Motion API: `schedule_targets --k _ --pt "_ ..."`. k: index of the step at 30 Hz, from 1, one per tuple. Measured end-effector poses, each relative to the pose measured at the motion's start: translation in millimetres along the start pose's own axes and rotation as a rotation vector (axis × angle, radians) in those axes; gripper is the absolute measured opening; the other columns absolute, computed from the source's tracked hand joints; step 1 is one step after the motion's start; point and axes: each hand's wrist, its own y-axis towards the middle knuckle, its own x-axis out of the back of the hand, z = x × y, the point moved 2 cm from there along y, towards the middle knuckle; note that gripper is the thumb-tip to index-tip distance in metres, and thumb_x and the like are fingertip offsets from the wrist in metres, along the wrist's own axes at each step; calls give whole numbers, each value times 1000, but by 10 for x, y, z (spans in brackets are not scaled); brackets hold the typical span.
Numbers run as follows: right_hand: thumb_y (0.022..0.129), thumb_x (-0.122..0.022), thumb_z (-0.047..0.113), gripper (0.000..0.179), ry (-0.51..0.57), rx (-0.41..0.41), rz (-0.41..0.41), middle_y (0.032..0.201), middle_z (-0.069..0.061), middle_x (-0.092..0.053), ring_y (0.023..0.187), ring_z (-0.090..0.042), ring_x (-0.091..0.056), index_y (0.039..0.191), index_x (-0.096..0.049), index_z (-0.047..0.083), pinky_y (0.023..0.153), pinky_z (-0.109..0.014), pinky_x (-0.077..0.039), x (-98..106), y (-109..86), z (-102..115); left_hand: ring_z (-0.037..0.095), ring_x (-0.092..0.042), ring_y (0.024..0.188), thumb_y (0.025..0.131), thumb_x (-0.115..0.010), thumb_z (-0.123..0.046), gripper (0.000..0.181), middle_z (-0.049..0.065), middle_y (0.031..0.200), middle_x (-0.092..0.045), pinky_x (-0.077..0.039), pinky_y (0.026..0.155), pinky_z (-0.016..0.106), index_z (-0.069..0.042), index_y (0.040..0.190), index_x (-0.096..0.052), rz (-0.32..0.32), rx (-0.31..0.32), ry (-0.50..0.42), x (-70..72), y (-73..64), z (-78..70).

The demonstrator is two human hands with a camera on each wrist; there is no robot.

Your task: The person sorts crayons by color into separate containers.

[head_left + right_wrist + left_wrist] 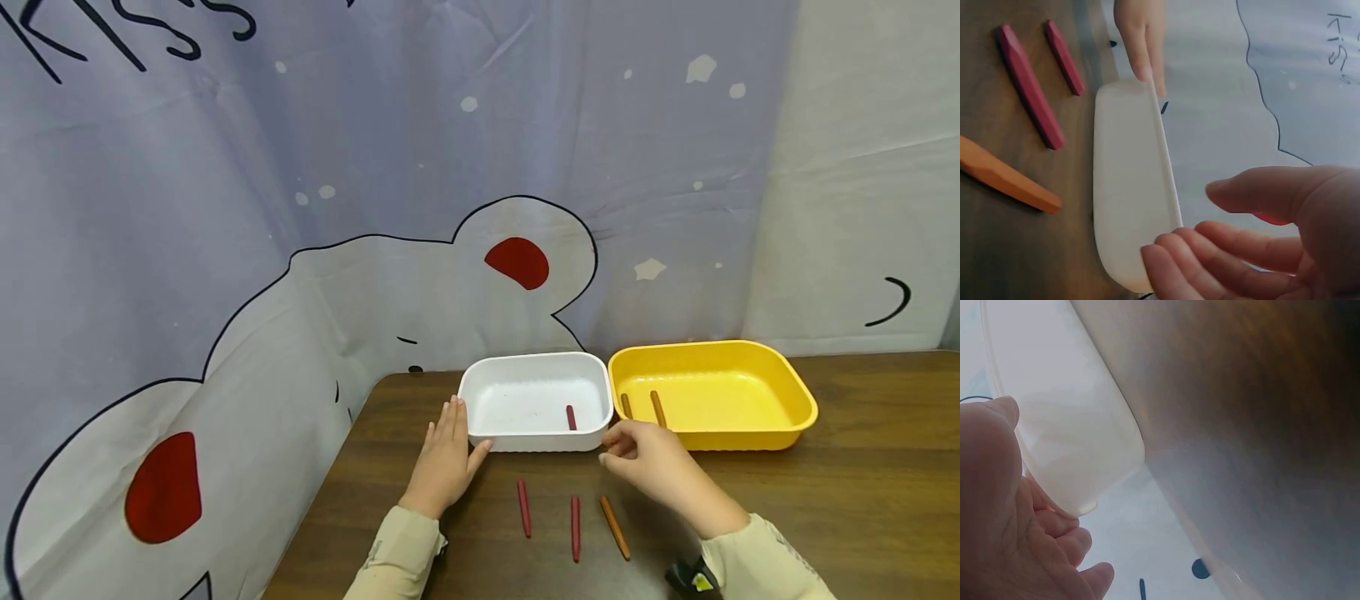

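1. The left hand [444,458], fingers straight and thumb spread, touches the white plastic tray [513,402] at its left front corner.
2. This tray stands by the wooden table [862,442]'s back edge; a short red crayon [571,417] lies near its right front corner.
3. Before it lie two red crayons [575,529] and an orange crayon [615,527].
4. The right hand [660,467], empty, thumb and bent fingers apart, hovers by the trays' adjoining front corners.
5. The yellow plastic tray [742,396] holds two orange-brown crayons [657,408] toward its left edge.
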Motion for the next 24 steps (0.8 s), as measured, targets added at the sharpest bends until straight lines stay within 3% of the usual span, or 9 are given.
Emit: schedule_targets --k 7,14,24 --pt "81 -81 9 17 -64 -44 66 78 1 -66 71 -12 -59 91 -69 2 63 -29 -51 -90 -99 -39 44 -27 149 105 -54 -42 77 32 159 -27 -30 114 63 15 151 -30 -7 -2 6 -10 8 2" --pt "78 -83 3 22 -15 -134 127 71 -2 -61 52 -15 -58 89 -64 -1 50 -29 -51 -190 -169 -57 44 -28 148 105 -54 -42 77 31 159 -28 -30 114 63 15 151 -31 -7 1 10 -20 -2 11" --pt "70 -81 0 24 -89 -106 116 51 2 -54 47 -11 -53 74 -59 6 49 -28 -44 -329 -247 -98 44 -28 148 105 -53 -43 78 31 160 -27 -30 114 63 15 151 -30 -8 -1 5 -21 5 13"
